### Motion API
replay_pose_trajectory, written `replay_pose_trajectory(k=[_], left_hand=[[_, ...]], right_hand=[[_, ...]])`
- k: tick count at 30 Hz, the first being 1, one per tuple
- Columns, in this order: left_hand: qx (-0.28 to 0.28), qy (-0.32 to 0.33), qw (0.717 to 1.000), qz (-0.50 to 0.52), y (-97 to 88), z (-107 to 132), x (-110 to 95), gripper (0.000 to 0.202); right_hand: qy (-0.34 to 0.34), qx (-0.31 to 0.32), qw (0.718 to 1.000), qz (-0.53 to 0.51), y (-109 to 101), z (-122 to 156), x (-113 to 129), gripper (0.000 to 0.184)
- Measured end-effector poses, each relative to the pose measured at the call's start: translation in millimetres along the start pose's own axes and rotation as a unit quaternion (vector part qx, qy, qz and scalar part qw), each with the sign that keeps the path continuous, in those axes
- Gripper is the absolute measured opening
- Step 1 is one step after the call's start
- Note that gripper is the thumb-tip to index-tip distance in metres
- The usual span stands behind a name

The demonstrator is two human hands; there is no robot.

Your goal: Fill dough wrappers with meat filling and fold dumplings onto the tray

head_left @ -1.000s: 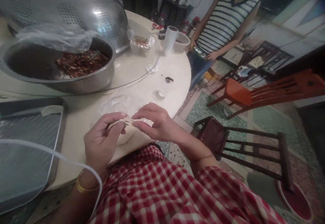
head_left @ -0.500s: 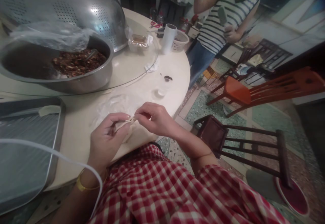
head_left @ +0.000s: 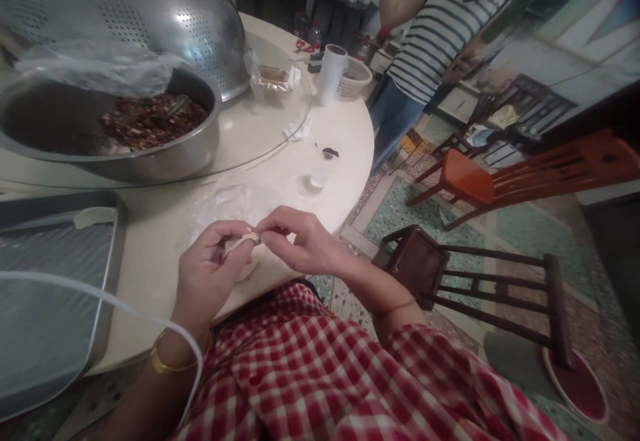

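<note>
A pale dough dumpling (head_left: 233, 245) is pinched between my two hands above the table edge. My left hand (head_left: 204, 274) is closed around its body, thumb and forefinger at its upper edge. With thumb and fingertips, my right hand (head_left: 303, 241) grips the dumpling's right end. Its underside is hidden by my left fingers. At the left, a metal tray (head_left: 116, 281) bears one pale dumpling (head_left: 95, 217) near its far corner. Beyond it stands a steel bowl (head_left: 197, 151) of dark chopped filling (head_left: 155, 120), with a spoon handle in it.
Clear plastic (head_left: 220, 202) lies just beyond my hands, near a small clear cup (head_left: 321, 173). A paper roll (head_left: 332, 76) and basket (head_left: 354, 80) stand farther back. A white cable (head_left: 105, 298) crosses the tray. A person in a striped top (head_left: 425, 48) stands beyond the table, by chairs (head_left: 465, 178).
My right hand has shifted slightly left, its fingertips now closer to my left thumb at the dumpling's edge. The person across has lowered the hand with a flat object, now out of sight.
</note>
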State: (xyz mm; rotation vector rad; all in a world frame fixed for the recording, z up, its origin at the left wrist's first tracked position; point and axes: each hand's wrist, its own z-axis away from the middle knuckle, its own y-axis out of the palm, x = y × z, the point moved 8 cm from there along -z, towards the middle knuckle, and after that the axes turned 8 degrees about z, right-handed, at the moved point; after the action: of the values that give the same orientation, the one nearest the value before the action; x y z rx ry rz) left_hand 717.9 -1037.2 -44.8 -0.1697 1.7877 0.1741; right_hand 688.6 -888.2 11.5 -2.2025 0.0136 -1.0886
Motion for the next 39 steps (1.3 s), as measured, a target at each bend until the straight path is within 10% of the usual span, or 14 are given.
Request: replay_pose_trajectory(k=[39], left_hand=[[-0.002,-0.020,0.999,0.039,17.4,1.5,-11.9,0.012]], right_hand=[[-0.073,-0.184,0.979,0.053,0.8,22.0,4.3,0.010]])
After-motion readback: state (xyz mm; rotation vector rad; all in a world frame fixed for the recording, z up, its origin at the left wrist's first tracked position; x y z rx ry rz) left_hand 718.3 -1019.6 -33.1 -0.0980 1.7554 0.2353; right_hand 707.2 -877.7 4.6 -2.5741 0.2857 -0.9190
